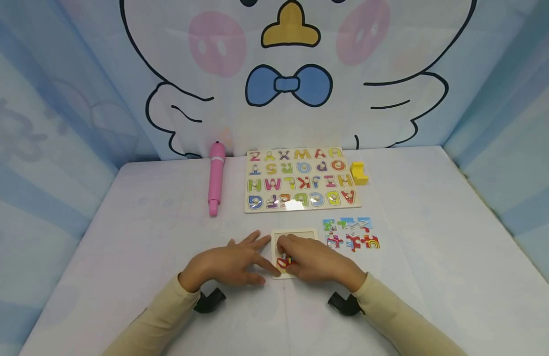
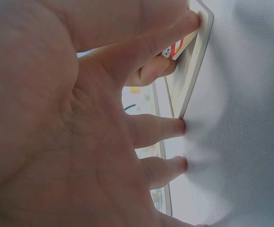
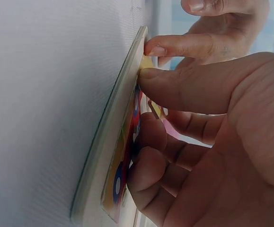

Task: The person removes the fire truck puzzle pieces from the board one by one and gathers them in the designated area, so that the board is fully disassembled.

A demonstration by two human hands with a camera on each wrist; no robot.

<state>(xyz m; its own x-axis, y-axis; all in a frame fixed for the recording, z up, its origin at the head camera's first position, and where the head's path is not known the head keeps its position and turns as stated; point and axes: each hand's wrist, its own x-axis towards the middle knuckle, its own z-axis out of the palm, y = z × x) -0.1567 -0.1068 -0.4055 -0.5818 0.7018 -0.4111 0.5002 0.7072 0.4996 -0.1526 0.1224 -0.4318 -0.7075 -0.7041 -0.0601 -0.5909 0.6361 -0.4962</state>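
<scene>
A small wooden puzzle tray (image 1: 277, 232) lies on the table in front of both hands. Part of a colourful picture of jigsaw pieces (image 3: 118, 182) shows inside its frame, the rest hidden under the right hand. My left hand (image 1: 232, 262) has spread, nearly straight fingers; its index fingertip (image 2: 193, 21) presses the near corner of the tray and other fingertips rest at its left side and on the table. Over the tray, my right hand (image 1: 316, 257) has curled fingers and pinches a jigsaw piece (image 2: 177, 48) at the tray's surface.
Several loose jigsaw pieces (image 1: 352, 241) lie right of the tray. Behind are an alphabet peg board (image 1: 274, 208), a yellow block (image 1: 359, 174) and a pink pen-shaped thing (image 1: 216, 180). Black curved pieces (image 1: 210, 300) sit by both wrists. A patterned curtain (image 1: 288, 123) stands at the back.
</scene>
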